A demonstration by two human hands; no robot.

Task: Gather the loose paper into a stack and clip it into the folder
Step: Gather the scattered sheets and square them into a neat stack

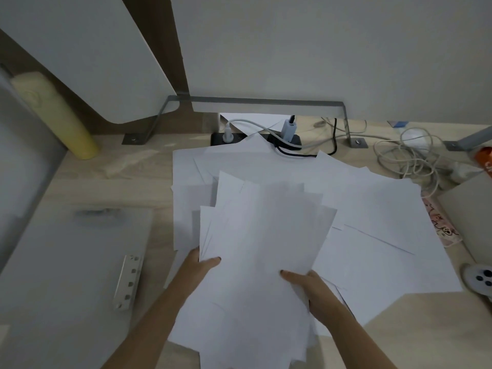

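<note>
Both hands grip an uneven bunch of paper (261,235), held up a bit over the table (106,169). Left hand (203,263) pinches the bunch's left edge w/ thumb on top; right hand (306,282) clamps the lower right edge, thumb on top too, fingers underneath & out of sight. Sheets in the bunch are fanned, corners sticking out at diff angles, not squared.

Under & beyond the bunch, more loose sheets (372,222) lie spread flat on the table, overlapping, reaching toward the right & back. Left of the bunch the folder (66,262) lies open & flat, grey, w/ its metal clip bar (127,282) near its right edge, just beside the left forearm. The folder doesn't touch the bunch.

Behind the spread sheets: a black power strip (255,138) w/ plugs in it, partly covered by a sheet corner. Right of that, a tangle of white cables (407,155). Far left of the bunch, at the back, a yellow roll (56,113) leans on the wall. Right of the loose sheets, a patterned case (442,227), and near the frame's right edge a white controller (479,280), only partly in view.
</note>
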